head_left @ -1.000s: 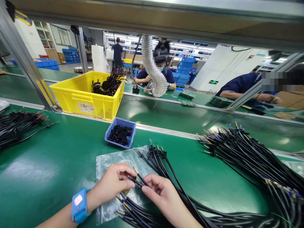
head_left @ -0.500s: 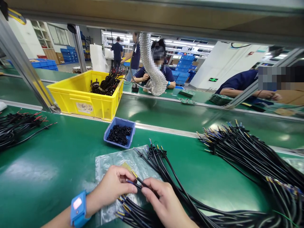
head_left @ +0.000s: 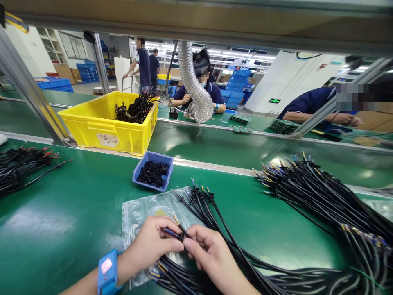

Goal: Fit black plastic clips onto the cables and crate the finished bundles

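Above a clear plastic bag (head_left: 132,213), my left hand (head_left: 156,237) pinches the end of a black cable (head_left: 181,226) where coloured wires stick out. Close against it, my right hand (head_left: 208,248) grips the same cable end, and a small black piece shows between the fingertips. A blue band is on my left wrist. Below my hands lie more black cables (head_left: 175,272) with yellow and blue wire tips. Just beyond, a bunch of cables (head_left: 202,200) with black clips rests partly on the bag.
A blue bin (head_left: 167,178) of small black parts stands behind the bag, near a yellow crate (head_left: 123,139) holding cables. A large cable pile (head_left: 319,192) lies right, another (head_left: 24,168) left. Co-workers sit across the bench beyond a metal frame and a hanging duct (head_left: 190,73).
My left hand has moved slightly right, its fingertips now meeting those of my right hand at the cable end. In the background, a standing person has moved left.
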A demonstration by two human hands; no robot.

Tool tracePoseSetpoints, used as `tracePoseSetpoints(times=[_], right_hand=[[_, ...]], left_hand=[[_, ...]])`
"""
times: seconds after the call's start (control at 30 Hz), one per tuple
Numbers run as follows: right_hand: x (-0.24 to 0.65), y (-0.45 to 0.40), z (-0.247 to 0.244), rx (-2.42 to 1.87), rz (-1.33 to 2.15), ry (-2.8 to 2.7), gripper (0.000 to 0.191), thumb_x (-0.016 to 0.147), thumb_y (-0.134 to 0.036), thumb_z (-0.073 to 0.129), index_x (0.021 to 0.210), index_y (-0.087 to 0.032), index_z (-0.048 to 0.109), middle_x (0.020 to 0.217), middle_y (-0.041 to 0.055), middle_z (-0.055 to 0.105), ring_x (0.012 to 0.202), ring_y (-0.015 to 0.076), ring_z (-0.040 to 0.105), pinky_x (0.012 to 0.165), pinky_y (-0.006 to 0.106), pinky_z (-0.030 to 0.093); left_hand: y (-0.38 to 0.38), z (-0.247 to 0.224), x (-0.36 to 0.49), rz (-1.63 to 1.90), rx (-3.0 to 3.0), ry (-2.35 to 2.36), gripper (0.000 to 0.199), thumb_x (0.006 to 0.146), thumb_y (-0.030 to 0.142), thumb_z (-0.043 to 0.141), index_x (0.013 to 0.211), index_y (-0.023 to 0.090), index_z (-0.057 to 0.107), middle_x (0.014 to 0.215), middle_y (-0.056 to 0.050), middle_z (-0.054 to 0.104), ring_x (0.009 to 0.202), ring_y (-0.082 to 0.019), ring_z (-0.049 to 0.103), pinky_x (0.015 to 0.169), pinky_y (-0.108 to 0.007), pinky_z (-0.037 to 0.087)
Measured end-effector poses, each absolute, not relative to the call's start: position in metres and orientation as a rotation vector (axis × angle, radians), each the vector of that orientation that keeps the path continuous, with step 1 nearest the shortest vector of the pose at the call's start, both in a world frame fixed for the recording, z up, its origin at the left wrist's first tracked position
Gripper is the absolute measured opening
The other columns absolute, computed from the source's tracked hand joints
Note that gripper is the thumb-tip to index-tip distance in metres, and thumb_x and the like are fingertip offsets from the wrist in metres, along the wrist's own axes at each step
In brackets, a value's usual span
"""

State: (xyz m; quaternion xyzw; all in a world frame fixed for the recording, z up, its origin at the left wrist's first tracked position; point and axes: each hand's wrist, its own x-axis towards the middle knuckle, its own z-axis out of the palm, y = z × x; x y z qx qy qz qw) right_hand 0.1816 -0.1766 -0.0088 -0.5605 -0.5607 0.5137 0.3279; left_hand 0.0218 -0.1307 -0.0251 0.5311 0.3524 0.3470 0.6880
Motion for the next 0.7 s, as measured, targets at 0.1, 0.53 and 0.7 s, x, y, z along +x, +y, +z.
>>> tracePoseSetpoints(times=[0.1,0.53,0.7], right_hand=[[0.1844,-0.1731,-0.0078,-1.458,1.366,-1.441,0.027,0.073,-0.04,0.058,0.063,-0.019,0.044,0.053,-0.0086,0.03,0.043,0.0066,0.03,0.04,0.02,0.027],[0.1822,-0.1773,-0.0127,-1.465,1.401,-1.512,0.032,0.08,-0.044,0.048,0.063,-0.017,0.047,0.052,-0.0047,0.043,0.04,0.0068,0.033,0.038,0.019,0.024],[0.1819,-0.1761,-0.0113,-1.452,1.415,-1.485,0.032,0.079,-0.045,0.049,0.063,-0.016,0.048,0.052,-0.0045,0.043,0.04,0.0067,0.034,0.038,0.019,0.026]], left_hand=[[-0.1288,-0.0264,0.0206,0.758,1.135,0.772,0.018,0.053,0.007,0.071,0.07,0.014,0.068,0.071,0.0,0.061,0.065,-0.012,0.056,0.061,-0.022,0.044],[-0.1307,-0.0264,0.0219,0.741,1.187,0.845,0.018,0.05,0.004,0.072,0.064,0.014,0.07,0.062,0.003,0.06,0.06,-0.01,0.054,0.057,-0.019,0.042],[-0.1309,-0.0263,0.0221,0.747,1.19,0.825,0.018,0.05,0.004,0.073,0.064,0.015,0.069,0.062,0.003,0.06,0.061,-0.01,0.054,0.057,-0.019,0.042]])
